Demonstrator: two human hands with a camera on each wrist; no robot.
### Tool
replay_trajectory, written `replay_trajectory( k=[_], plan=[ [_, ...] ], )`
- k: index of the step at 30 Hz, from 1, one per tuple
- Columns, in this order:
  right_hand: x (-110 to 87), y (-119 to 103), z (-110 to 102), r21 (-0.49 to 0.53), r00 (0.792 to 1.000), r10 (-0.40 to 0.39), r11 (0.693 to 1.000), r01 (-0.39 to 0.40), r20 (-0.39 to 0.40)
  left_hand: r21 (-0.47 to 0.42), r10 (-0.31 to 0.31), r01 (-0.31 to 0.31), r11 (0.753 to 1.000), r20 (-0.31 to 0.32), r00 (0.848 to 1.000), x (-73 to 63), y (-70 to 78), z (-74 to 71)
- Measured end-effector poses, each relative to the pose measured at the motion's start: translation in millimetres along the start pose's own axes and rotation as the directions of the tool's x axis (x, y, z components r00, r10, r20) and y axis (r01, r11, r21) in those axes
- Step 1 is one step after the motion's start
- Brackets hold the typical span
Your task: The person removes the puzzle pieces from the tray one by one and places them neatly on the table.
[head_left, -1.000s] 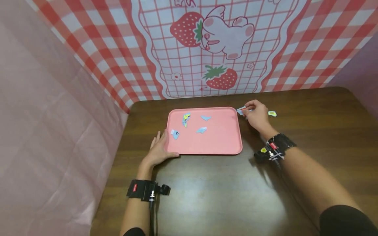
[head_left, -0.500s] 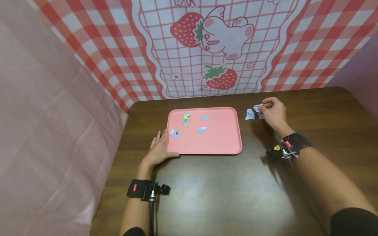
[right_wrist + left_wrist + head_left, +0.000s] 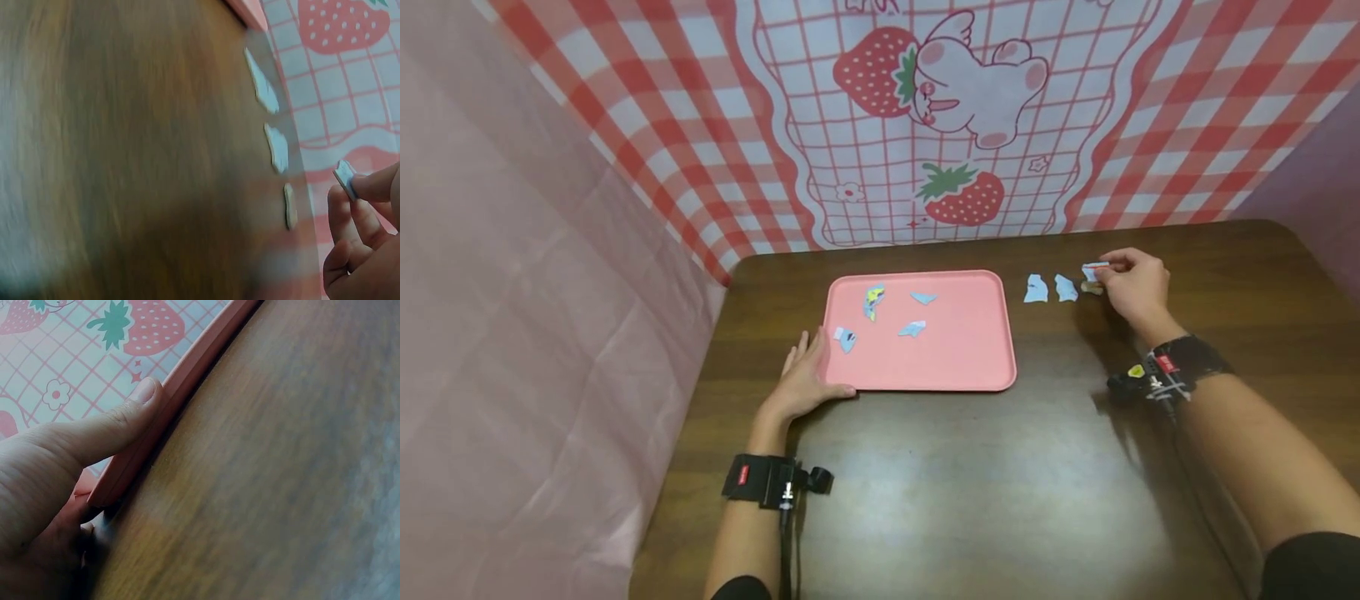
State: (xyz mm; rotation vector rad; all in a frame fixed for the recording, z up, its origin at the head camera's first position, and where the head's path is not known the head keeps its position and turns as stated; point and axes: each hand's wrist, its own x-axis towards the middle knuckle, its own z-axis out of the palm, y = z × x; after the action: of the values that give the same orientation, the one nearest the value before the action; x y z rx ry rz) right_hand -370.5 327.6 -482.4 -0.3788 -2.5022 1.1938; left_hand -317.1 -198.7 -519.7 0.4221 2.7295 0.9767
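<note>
L hand [image 3: 800, 383], thumb spread from straight fingers, braces the near-left corner of the pink rectangular plastic-looking tray [image 3: 955, 358]; some fingertips hidden. Four flat light-blue printed pieces [image 3: 912, 330] lie in tray's left & middle, prints illegible. Nr the brown wood-grain worktop's [image 3: 865, 517] far edge, R of tray: two irregular light-blue pieces [image 3: 1036, 289], then a small tan piece [image 3: 1092, 289], partly covered. R hand [image 3: 1137, 287] pinches a red-striped light-blue piece [image 3: 1093, 271] above it. Step, prob.: handling pieces singly; next calls for steady pinch, clear of neighbours.
</note>
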Motion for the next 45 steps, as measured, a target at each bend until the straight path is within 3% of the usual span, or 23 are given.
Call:
replay_trajectory(
  k=[15,19,27,39,45],
  plan=[
    [10.0,30,-16,-0.141,0.993,0.118,0.983,-0.115,0.014,-0.009,-0.008,0.008,1.000,0.011,1.000,0.4,2.0,0.2],
    [10.3,37,-15,-0.175,0.996,0.088,0.981,-0.082,0.026,-0.005,0.004,-0.004,1.000,0.004,1.000,1.4,1.4,0.5],
    [10.6,42,-11,-0.264,0.991,-0.050,0.961,0.080,0.121,-0.009,-0.004,0.004,1.000,0.003,1.000,0.9,-1.0,2.0],
    [11.9,40,-11,-0.248,0.990,-0.047,0.966,0.079,0.134,-0.008,-0.004,0.004,1.000,0.003,1.000,1.4,-0.6,-0.2],
    [15.4,44,-14,-0.209,0.989,-0.002,0.977,0.033,0.151,-0.002,-0.010,0.010,1.000,0.007,1.000,0.0,0.4,-1.1]
  ],
)
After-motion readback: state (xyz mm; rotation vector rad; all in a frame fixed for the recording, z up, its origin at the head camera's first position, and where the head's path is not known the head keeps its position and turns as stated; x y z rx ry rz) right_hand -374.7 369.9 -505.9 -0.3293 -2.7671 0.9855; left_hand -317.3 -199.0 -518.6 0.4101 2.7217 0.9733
